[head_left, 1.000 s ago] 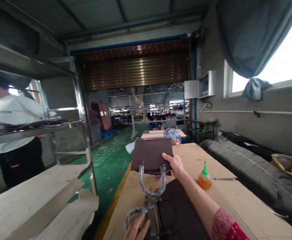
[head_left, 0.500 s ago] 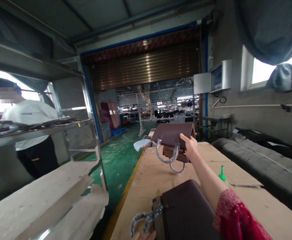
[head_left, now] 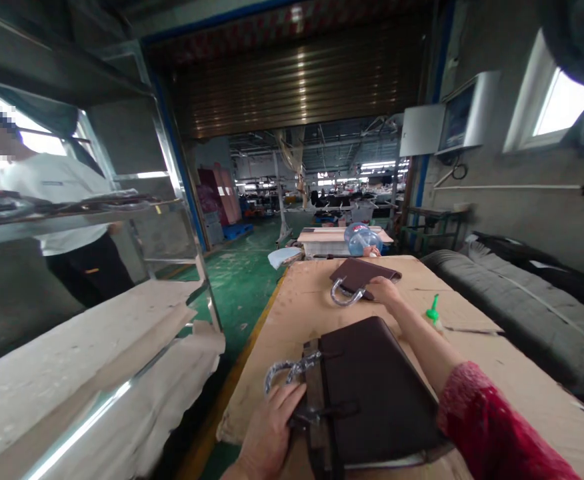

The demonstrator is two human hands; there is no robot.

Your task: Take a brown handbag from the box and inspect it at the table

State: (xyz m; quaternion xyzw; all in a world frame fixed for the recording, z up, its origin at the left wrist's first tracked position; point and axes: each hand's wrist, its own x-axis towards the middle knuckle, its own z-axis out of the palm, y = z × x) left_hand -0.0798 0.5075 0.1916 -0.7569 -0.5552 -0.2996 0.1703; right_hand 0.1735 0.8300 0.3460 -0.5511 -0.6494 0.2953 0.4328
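No text, label, brand or number can be read: the small mark on the co-worker's white shirt (head_left: 55, 181) is too blurred.

A factory workshop: raised roller door (head_left: 292, 73), green floor (head_left: 242, 280), cardboard-covered worktable (head_left: 472, 347), metal racks (head_left: 122, 207).
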